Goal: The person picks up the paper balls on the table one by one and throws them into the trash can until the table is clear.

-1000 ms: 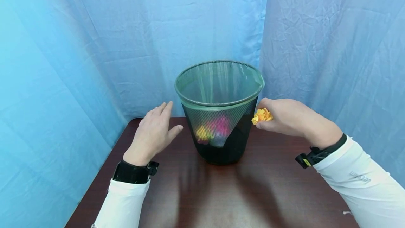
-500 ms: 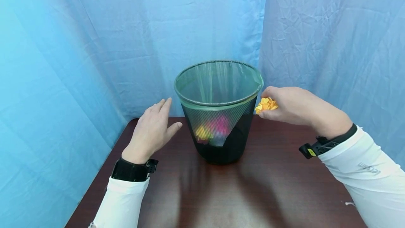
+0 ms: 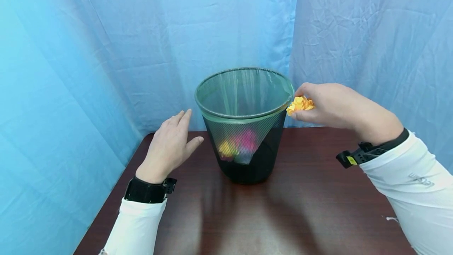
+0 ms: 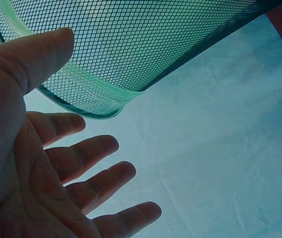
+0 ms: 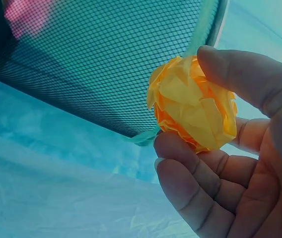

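A crumpled ball of yellow-orange paper (image 5: 193, 106) is pinched between the thumb and fingers of my right hand (image 3: 334, 105), just outside the bin's right rim. The black mesh wastebasket (image 3: 263, 160) stands upright on the table, lined with a thin green plastic bag (image 3: 247, 89). Through its mesh, yellow paper (image 3: 226, 148) and pink paper (image 3: 246, 140) show near the bottom. To the left of the bin, my left hand (image 3: 168, 145) hovers with fingers extended and thumb apart, holding nothing. In the left wrist view its palm faces the mesh side without visible contact.
The bin rests on a dark reddish-brown table (image 3: 226, 219). Light blue curtains (image 3: 159, 50) hang behind it and along the left side. A small white scrap (image 3: 391, 218) lies by the right sleeve.
My right hand has risen with the paper ball, from beside the bin's wall to about rim height, shifting slightly right. The left hand has barely moved.
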Motion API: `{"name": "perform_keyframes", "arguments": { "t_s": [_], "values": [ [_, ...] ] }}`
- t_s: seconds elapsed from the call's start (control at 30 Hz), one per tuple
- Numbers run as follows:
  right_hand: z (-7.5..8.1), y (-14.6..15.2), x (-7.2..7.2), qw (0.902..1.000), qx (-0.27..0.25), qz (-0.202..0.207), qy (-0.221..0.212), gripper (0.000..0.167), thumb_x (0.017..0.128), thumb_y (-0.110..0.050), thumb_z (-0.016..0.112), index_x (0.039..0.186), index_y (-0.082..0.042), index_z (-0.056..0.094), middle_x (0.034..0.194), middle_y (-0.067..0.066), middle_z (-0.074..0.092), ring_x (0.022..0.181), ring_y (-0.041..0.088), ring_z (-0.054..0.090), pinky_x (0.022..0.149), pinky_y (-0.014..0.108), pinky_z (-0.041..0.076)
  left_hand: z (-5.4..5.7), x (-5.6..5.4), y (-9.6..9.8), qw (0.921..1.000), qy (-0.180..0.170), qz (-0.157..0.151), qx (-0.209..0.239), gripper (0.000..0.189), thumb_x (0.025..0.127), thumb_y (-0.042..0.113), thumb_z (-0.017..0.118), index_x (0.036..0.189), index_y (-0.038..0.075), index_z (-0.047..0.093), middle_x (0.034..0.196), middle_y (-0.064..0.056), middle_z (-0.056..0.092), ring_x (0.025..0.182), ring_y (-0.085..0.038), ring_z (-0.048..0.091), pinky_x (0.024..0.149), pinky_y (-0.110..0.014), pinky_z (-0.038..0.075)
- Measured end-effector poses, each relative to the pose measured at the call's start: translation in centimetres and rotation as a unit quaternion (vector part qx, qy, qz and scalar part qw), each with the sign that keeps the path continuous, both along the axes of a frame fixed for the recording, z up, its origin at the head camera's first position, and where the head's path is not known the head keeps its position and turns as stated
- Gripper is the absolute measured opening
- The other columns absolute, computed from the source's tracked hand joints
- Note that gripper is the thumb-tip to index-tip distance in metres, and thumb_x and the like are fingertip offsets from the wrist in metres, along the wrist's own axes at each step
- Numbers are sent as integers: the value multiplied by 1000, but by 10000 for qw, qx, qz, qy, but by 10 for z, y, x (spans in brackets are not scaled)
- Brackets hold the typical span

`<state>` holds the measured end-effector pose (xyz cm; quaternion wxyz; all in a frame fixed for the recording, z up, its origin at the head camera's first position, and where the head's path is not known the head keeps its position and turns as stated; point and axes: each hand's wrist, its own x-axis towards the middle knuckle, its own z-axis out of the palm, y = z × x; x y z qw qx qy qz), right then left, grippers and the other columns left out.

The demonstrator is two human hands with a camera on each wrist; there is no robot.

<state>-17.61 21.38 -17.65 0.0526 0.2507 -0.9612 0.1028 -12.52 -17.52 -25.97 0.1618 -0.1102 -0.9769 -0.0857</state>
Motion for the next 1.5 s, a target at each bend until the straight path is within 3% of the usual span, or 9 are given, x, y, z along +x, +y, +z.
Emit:
{"name": "perform_keyframes", "arguments": {
  "t_s": [0.53, 0.83, 1.1, 1.5],
  "values": [
    [20, 2, -2, 9998, 18, -156, 101, 53, 94, -40, 74, 133, -8, 61, 98, 7, 70, 83, 23, 61, 64, 34, 51, 3, 0, 0, 9998, 190, -87, -22, 85, 96, 39, 76, 160, -2, 36, 160, -27, 43, 144, -46, 46, 116, -61, 41],
    [28, 0, -1, 9990, -154, -181, 391, 61, 96, -46, 72, 139, -6, 57, 112, 16, 71, 90, 28, 64, 69, 46, 57, 6, 0, 2, 9998, 161, -86, -10, 85, 97, 39, 74, 161, -1, 35, 161, -27, 41, 145, -46, 44, 117, -62, 40],
    [30, -18, -6, 9983, -287, -119, 502, 64, 99, -47, 66, 146, -6, 52, 115, 17, 71, 92, 29, 65, 75, 48, 57, 7, 0, 2, 9998, 150, -98, -30, 86, 97, 39, 74, 161, -1, 34, 161, -27, 41, 146, -46, 44, 118, -61, 40],
    [23, -36, -17, 9991, -320, -162, 214, 65, 99, -47, 65, 149, -8, 48, 111, 15, 71, 97, 30, 65, 80, 49, 56, 8, 1, 2, 9999, 124, -52, -10, 86, 96, 39, 75, 161, -1, 34, 162, -26, 41, 146, -46, 43, 118, -61, 39]
  ]
}}
